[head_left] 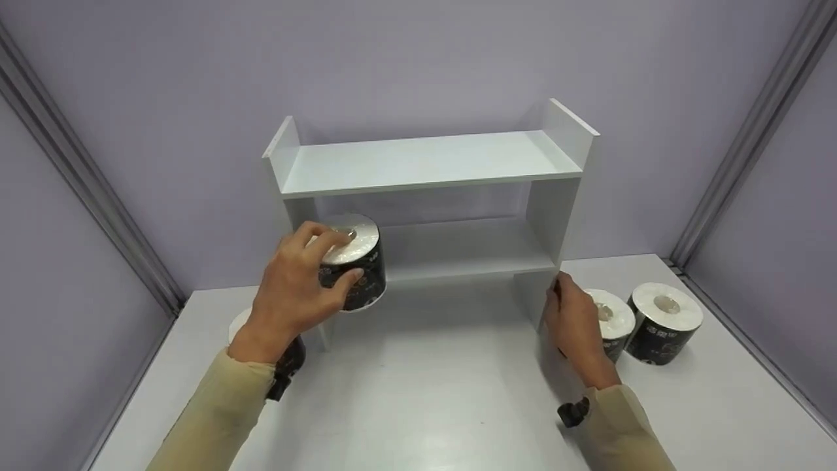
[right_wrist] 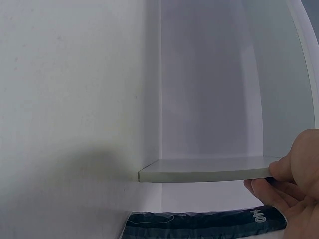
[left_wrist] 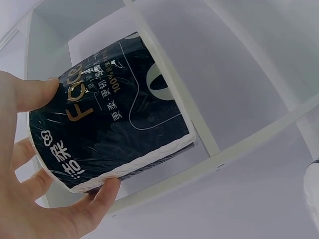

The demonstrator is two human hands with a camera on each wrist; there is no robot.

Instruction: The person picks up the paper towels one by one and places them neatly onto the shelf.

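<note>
My left hand (head_left: 294, 281) grips a toilet paper roll (head_left: 366, 275) in a black printed wrapper with white ends. The roll stands upright at the left end of the middle level of a white two-tier shelf (head_left: 425, 160). In the left wrist view, the thumb presses one end of the wrapped roll (left_wrist: 109, 104) and the fingers wrap the other side; whether its base touches the board cannot be told. At the right, my right hand (head_left: 575, 327) pinches the front edge of the shelf's lower side panel (right_wrist: 199, 177) between thumb and fingers.
Two more wrapped rolls, one (head_left: 614, 317) beside my right hand and another (head_left: 664, 327) farther right, stand on the white table (head_left: 418, 405). Another roll (head_left: 291, 360) is partly hidden behind my left forearm. Grey walls with metal posts enclose the table.
</note>
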